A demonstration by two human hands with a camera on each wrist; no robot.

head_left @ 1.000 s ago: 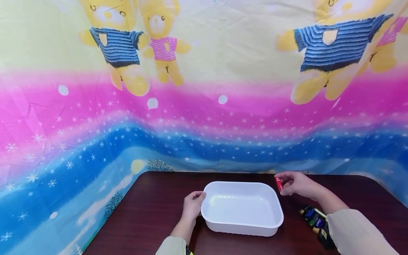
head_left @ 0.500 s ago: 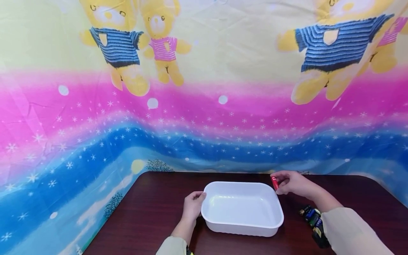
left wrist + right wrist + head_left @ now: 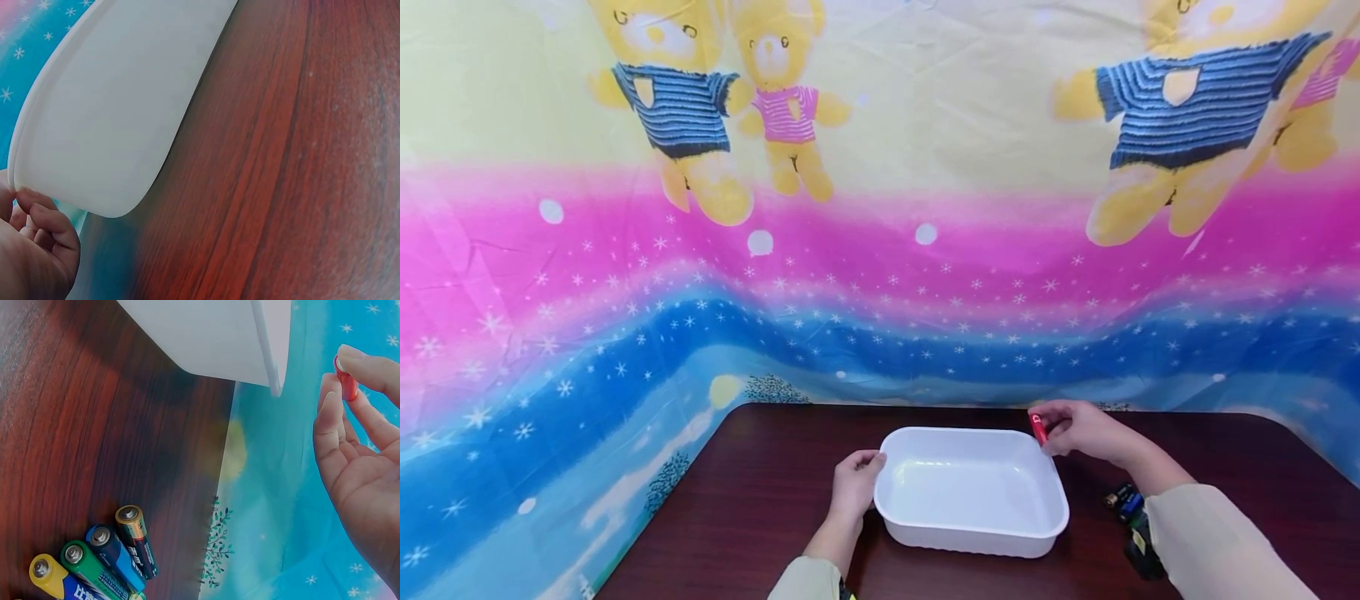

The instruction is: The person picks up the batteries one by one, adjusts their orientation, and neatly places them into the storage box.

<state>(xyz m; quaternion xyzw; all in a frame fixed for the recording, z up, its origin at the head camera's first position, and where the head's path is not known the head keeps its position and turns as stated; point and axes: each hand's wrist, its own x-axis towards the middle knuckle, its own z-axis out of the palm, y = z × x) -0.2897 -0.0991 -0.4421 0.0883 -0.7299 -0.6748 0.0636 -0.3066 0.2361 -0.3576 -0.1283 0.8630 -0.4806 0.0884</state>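
My right hand [image 3: 1078, 431] pinches a red battery [image 3: 1037, 428] between thumb and fingers, just off the right rear corner of a white plastic basin [image 3: 970, 542]. In the right wrist view the red battery [image 3: 347, 381] shows between thumb and finger, held above the table's level. At the basin's left side, my left hand [image 3: 853, 485] grips the rim with thumb and fingertips; the left wrist view shows the curled fingers [image 3: 56, 228] at the rim. Inside the basin nothing but its smooth white floor is seen.
Several loose batteries lie side by side right of the basin, among them a yellow one [image 3: 53, 575], a green one [image 3: 87, 569] and a black-and-gold one [image 3: 139, 540]. My right sleeve partly covers them in the head view. A patterned cloth [image 3: 880, 250] hangs behind the dark wooden table [image 3: 752, 492].
My right hand has shifted left with the red battery, closer to the basin's right rear corner. The left hand keeps its grip on the rim.
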